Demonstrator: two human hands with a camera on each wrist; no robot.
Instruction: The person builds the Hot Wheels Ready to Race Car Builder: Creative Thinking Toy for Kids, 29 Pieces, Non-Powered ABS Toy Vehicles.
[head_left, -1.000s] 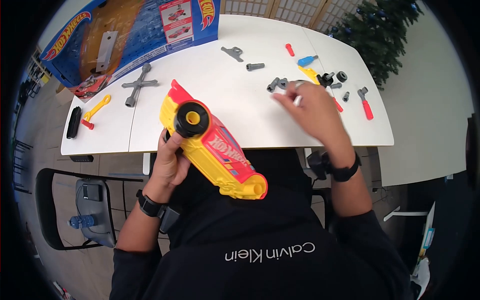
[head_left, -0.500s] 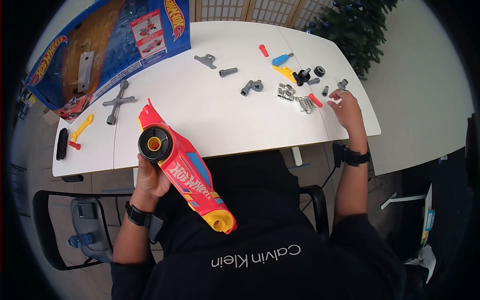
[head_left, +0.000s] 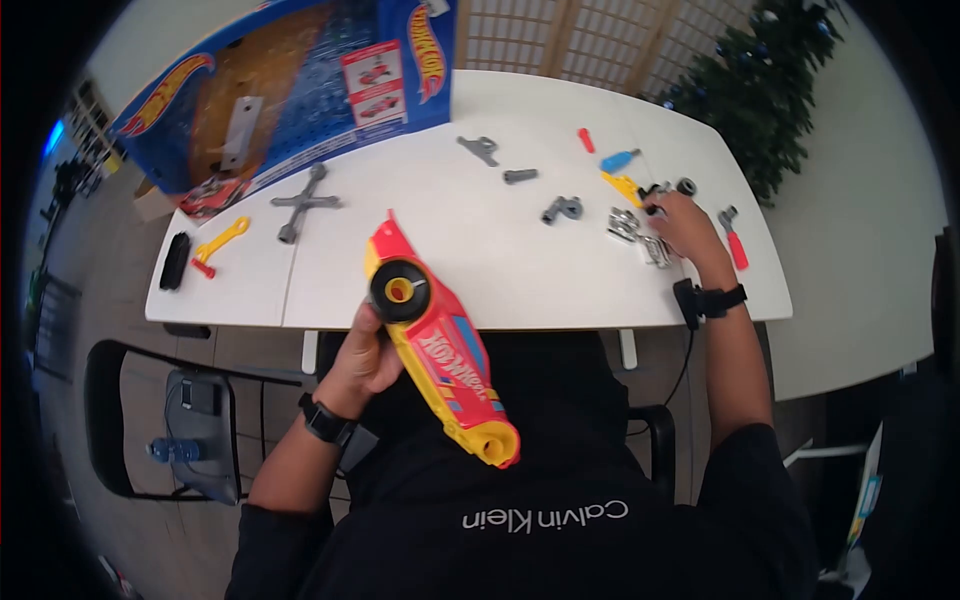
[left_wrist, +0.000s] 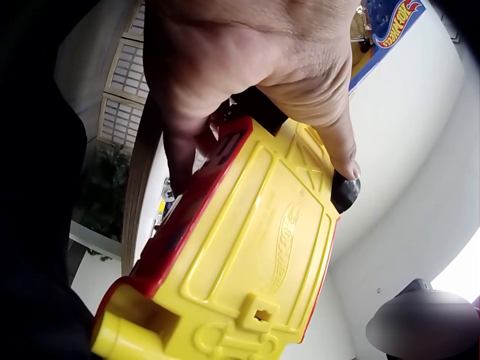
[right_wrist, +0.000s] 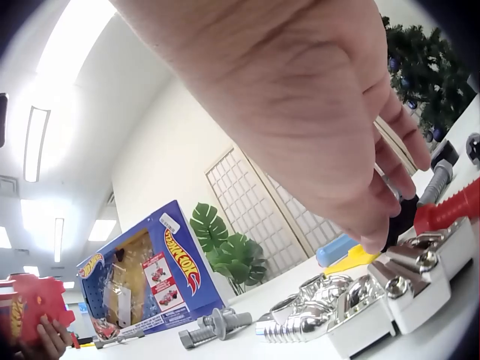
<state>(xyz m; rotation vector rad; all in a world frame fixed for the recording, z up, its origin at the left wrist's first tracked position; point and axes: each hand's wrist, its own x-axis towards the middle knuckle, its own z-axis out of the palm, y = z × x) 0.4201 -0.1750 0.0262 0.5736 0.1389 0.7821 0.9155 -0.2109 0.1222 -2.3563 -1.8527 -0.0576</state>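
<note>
A red and yellow toy car (head_left: 455, 370) is held off the table by my left hand (head_left: 365, 355), which grips it near the black wheel (head_left: 399, 291). In the left wrist view the car's yellow underside (left_wrist: 259, 232) faces the camera, with the thumb by a black wheel (left_wrist: 346, 193). My right hand (head_left: 690, 232) is down among the loose parts at the table's right. Its curled fingertips pinch a black part (right_wrist: 405, 217), mostly hidden behind them. Just below that hand lie chrome engine pieces (right_wrist: 405, 289) and a red threaded screw (right_wrist: 450, 214).
On the white table (head_left: 480, 270) lie a grey cross wrench (head_left: 305, 203), a yellow wrench (head_left: 222, 238), a black bar (head_left: 175, 262), grey bolts (head_left: 520, 176), a blue-handled tool (head_left: 620, 160) and a red-handled tool (head_left: 737, 248). A Hot Wheels box (head_left: 330, 90) stands at the back left.
My right hand went from the chrome pieces right to a grey part by the red-handled tool, then back left to the black part. My left hand keeps holding the car, turned slightly.
</note>
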